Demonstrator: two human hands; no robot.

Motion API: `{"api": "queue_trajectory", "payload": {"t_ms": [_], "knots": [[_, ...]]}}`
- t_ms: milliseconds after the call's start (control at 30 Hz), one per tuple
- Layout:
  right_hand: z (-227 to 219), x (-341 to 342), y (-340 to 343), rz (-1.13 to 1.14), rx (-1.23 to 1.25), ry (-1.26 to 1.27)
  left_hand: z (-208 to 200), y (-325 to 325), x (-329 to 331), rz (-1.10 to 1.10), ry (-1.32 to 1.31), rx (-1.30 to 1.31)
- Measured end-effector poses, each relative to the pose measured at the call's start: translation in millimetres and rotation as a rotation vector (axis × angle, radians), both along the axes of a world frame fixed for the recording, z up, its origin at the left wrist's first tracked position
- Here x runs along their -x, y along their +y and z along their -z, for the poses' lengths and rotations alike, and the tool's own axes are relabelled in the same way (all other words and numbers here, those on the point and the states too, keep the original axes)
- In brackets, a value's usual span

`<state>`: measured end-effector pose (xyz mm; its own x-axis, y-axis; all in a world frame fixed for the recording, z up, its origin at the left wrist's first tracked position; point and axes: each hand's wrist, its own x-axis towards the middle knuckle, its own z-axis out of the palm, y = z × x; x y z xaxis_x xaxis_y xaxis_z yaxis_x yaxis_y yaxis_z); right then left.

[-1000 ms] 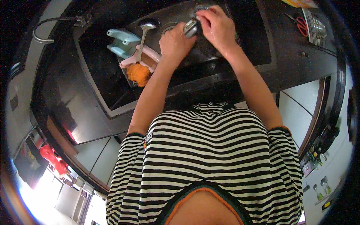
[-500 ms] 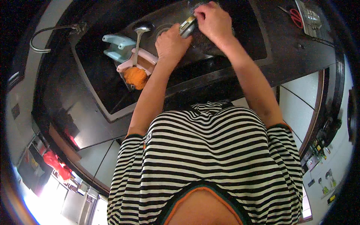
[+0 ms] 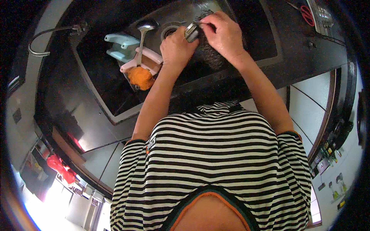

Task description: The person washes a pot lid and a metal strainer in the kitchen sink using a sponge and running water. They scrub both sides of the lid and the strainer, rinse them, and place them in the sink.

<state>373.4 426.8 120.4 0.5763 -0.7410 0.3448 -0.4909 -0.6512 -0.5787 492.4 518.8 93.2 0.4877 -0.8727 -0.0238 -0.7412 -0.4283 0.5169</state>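
Note:
My left hand (image 3: 177,48) is closed around a small shiny metal piece (image 3: 191,32) with a rounded end, held over the dark sink (image 3: 181,82). Its exact kind is unclear. Just to the right, my right hand (image 3: 224,35) has its thumb and fingers bent together in a pinch close to the metal piece. Whatever those fingertips may hold is hidden or too small to name. Beyond and beneath this hand, water blurs the sink floor. A metal ladle (image 3: 146,25) rests to the left of my left hand, beside the round drain (image 3: 169,30).
At the sink's left lie a pale blue plastic holder (image 3: 120,43), a pink one (image 3: 148,57) and an orange scrubbing pad (image 3: 140,78). A curved metal faucet (image 3: 38,36) stands at the far left. Red-handled scissors (image 3: 306,15) lie by a rack (image 3: 320,19) at the far right.
My right hand has shifted slightly right and nearer to me, its fingertips lower beside the metal piece. The metal piece is tilted a little differently in my left hand, which stays nearly in place.

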Motion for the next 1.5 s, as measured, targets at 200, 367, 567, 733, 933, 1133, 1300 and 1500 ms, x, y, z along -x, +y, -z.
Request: {"api": "queue_trajectory", "payload": {"t_ms": [200,367,567,733,933,1133,1300,1500], "knots": [[30.7,16.6,-23.3,0.095,0.050,0.212,-7.2,-8.4,-0.2,0.014,-0.009,0.002],[-14.0,5.5,24.3,-0.022,0.080,-0.038,4.1,0.3,0.0,0.016,0.025,0.114],[6.3,-0.9,-21.1,0.093,-0.008,0.079,-5.8,-3.7,6.2,0.020,0.001,0.039],[15.1,-4.0,-32.8,0.067,0.029,0.035,-5.3,-3.5,6.3,0.011,0.005,0.021],[-1.4,-6.4,-3.7,-0.004,0.059,0.032,-2.4,4.7,5.7,0.020,0.058,0.032],[28.4,-1.1,-34.0,0.024,0.060,0.050,-1.7,-1.6,7.0,-0.008,-0.022,-0.017],[13.1,-0.7,-10.5,-0.034,0.121,-0.034,2.7,0.8,3.7,0.042,0.004,0.019],[7.6,-4.1,-15.4,-0.050,0.091,0.078,-4.0,-4.8,8.7,0.016,-0.015,-0.024]]}}
